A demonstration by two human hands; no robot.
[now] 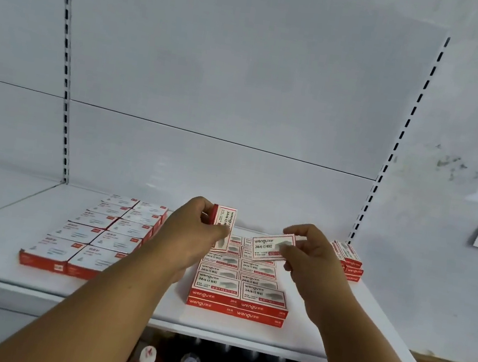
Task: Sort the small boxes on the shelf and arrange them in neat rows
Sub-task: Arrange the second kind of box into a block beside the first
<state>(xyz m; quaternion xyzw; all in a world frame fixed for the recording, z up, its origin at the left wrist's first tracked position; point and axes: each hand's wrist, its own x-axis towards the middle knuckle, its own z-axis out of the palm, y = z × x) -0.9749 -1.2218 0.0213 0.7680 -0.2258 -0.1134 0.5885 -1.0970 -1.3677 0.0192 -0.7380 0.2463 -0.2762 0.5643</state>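
White metal shelf [316,341] with rows of red-and-white staple boxes [242,286]; left hand [192,236] grips one upright box [225,225], right hand [310,253] pinches another tilted box [273,246].

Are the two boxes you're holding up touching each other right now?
Apart. The head view shows a strip of stacked boxes between the box in the left hand and the box in the right hand.

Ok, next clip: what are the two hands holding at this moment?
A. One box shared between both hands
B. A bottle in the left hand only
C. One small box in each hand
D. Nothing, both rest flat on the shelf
C: the left hand grips an upright staple box and the right hand pinches another staple box, both raised above the stacked rows.
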